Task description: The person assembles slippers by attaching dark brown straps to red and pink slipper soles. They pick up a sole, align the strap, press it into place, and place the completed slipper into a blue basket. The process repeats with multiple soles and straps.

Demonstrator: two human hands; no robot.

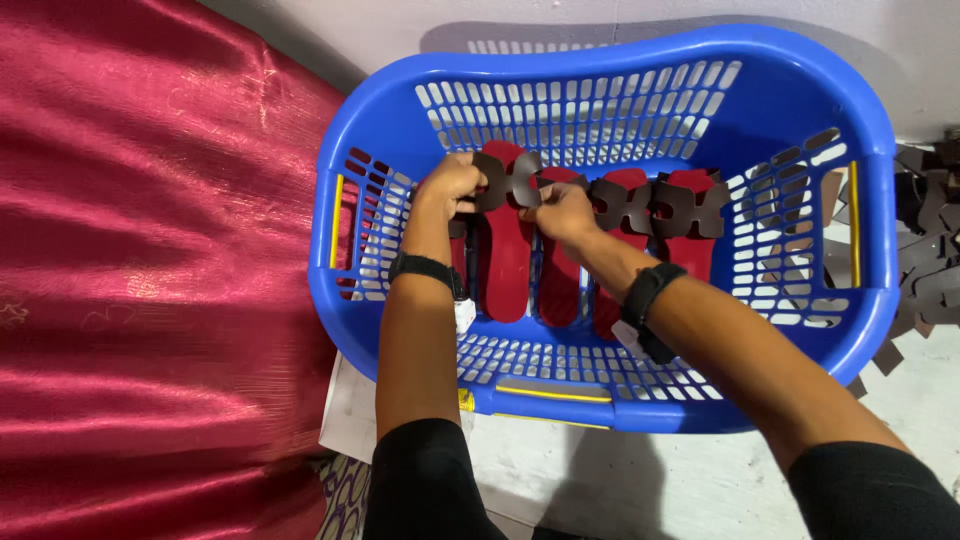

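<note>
Left hand: reaches into the blue plastic laundry basket, fingers closed on the left edge of a dark brown flat strap piece; black wristband on the wrist.
Right hand: fingers pinched together on the right side of the same strap piece, just beside the left hand; black wristband with a small white tag hanging from it.
Held thing: strap piece sits over the toe end of the leftmost red sandal sole, in the far-left part of the basket floor. Whether it is already seated in the sole, cannot tell; the hands cover the joint.
Basket contents: three more red soles in a row to the right, standing close together, each with a dark strap piece across its far end.
Surroundings: shiny red cloth at left; loose dark cut pieces on the pale floor at right, outside the basket.
Risk 1: thin strap stock could bend or tear at its narrow notched neck if the two hands pull apart unevenly.
Risk 2: soles lean on one another; a push on the left one could tip the row.
Risk 3: right forearm lies over the near rim; a heavy lean could tilt the light basket.
Risk 4: hanging tag may catch in the slotted wall.
</note>
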